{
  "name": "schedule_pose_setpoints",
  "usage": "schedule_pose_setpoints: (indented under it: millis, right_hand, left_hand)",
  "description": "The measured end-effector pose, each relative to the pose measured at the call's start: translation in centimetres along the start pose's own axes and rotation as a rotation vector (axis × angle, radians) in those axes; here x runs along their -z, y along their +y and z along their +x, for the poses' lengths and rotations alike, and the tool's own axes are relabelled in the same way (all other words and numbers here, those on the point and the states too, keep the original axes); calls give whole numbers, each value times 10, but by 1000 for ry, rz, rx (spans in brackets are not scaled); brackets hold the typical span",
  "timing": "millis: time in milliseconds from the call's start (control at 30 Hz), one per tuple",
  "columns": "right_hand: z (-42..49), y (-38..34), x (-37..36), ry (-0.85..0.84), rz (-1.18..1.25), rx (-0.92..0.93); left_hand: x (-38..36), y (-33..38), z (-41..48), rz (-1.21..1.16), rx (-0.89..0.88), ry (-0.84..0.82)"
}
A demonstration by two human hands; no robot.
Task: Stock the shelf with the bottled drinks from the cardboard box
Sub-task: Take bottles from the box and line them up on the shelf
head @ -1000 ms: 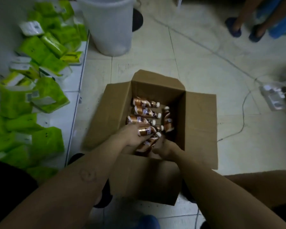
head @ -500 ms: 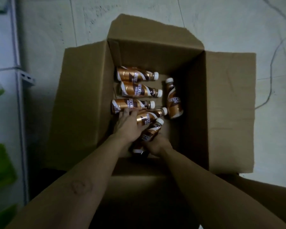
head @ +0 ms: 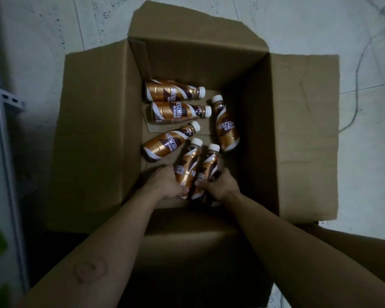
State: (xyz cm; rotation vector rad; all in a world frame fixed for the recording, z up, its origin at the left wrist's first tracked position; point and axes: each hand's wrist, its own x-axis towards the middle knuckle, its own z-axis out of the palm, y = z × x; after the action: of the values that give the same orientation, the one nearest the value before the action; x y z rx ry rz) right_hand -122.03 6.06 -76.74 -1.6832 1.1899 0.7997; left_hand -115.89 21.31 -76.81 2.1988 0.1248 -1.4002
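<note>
Looking down from the head view, six bottles are in the open cardboard box [head: 93, 130] and the shelf [head: 10, 102] barely shows at left, so I'd judge most stocking remains. The left hand [head: 167, 183] grips the left bottle [head: 188, 161] and the right hand [head: 220, 185] the right bottle [head: 209, 163]. Both run lengthwise away from the person, caps far. Four loose bottles [head: 180, 112] lie flat.

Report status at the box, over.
Left hand grips one bottle, right hand grips neighbouring bottle. Both inside cardboard box. Four loose bottles lie beyond, nothing blocking.
</note>
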Motion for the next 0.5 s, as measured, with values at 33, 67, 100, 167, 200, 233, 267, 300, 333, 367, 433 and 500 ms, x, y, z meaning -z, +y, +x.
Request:
schedule_pose_setpoints:
  millis: [33,67,100,167,200,233,267,300,333,367,433,500]
  right_hand:
    - [0,1,1,-30,8,12]
    - [1,1,1,-67,5,18]
    - [2,1,1,-102,-8,22]
    - [5,1,-1,-139,-33,28]
    - [6,0,-1,-146,-44,34]
    - [7,-2,0,-155,-47,36]
    - [6,-3,1,-169,-43,36]
    - [3,-4,3,-185,-38,33]
    - [1,-5,5,-198,-32,35]
    - [-4,-8,8,-204,-22,48]
    - [-16,-17,15,-183,-1,112]
    - [-33,-33,27,-133,-12,218]
  left_hand:
    - [-2,-1,-1,-21,16,-22]
    - [-5,-2,-1,-54,24,-29]
    - [-7,-2,-1,-90,27,-25]
    - [-9,-2,0,-130,37,-9]
    - [-8,-1,0,-137,47,-4]
    - [-6,1,-1,-143,59,-2]
    - [-4,2,-2,-148,71,-1]
    - [-1,3,-6,-154,78,2]
    - [3,5,-10,-161,78,6]
    - [7,6,-15,-169,67,15]
    - [18,13,-31,-201,11,41]
    - [33,25,-51,-217,-64,105]
